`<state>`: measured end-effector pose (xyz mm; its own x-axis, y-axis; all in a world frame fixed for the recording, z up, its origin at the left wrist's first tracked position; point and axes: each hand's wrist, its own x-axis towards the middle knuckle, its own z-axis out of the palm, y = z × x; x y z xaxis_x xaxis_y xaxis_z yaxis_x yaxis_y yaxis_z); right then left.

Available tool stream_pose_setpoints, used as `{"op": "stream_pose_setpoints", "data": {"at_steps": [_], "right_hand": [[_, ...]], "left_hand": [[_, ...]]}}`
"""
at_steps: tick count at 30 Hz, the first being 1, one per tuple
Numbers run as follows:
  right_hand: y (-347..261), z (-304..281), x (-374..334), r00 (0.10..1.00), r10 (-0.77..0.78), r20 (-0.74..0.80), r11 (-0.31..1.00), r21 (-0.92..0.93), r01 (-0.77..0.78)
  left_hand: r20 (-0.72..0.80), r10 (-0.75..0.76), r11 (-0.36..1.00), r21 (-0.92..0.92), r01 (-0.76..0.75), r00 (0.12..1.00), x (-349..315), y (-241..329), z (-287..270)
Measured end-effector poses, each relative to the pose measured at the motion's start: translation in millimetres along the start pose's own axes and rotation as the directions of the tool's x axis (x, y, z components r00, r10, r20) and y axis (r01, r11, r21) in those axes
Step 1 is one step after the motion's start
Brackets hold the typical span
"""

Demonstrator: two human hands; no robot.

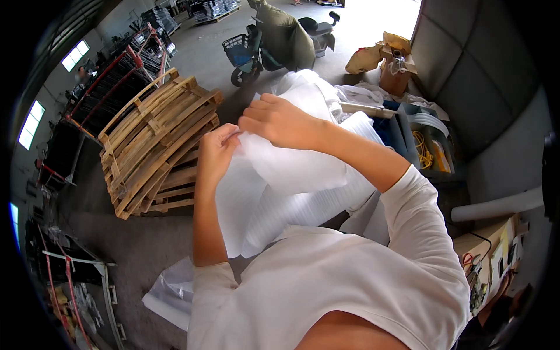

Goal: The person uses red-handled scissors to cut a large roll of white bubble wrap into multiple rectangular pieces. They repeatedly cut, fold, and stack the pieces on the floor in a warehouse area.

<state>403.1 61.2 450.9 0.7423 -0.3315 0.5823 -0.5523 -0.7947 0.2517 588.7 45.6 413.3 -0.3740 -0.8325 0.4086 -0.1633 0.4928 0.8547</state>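
White foam sheeting [291,169] hangs in front of me in loose folds. My left hand [216,149] is closed, its fingertips pinching the sheet's upper left edge. Right beside it, my right hand [277,119] has its fingers curled over the same edge, the knuckles upward. The fingertips of the two hands nearly meet, and what lies between them is partly hidden. More of the white material bunches up behind my right forearm and drapes down toward my shirt.
Wooden pallets [160,143] are stacked to the left. A covered scooter [283,38] stands beyond. To the right are a grey bin [430,137] with yellow cord and an open cardboard box [396,73]. Clear plastic film [172,291] lies on the floor at lower left.
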Motion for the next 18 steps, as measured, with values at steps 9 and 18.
{"op": "stream_pose_setpoints", "data": {"at_steps": [9, 18], "right_hand": [[-23.1, 19.9, -15.8, 0.983, -0.005, -0.182, 0.999, 0.038, 0.013], [-76.5, 123.3, -451.8, -0.055, 0.196, 0.979, 0.883, -0.201, -0.424]], "left_hand": [[-0.192, -0.055, 0.987, 0.136, 0.082, 0.98, 9.2, -10.7, -6.1], [-0.703, 0.415, 0.609, 0.687, 0.398, 0.578, 11.6, -88.8, -221.9]]}}
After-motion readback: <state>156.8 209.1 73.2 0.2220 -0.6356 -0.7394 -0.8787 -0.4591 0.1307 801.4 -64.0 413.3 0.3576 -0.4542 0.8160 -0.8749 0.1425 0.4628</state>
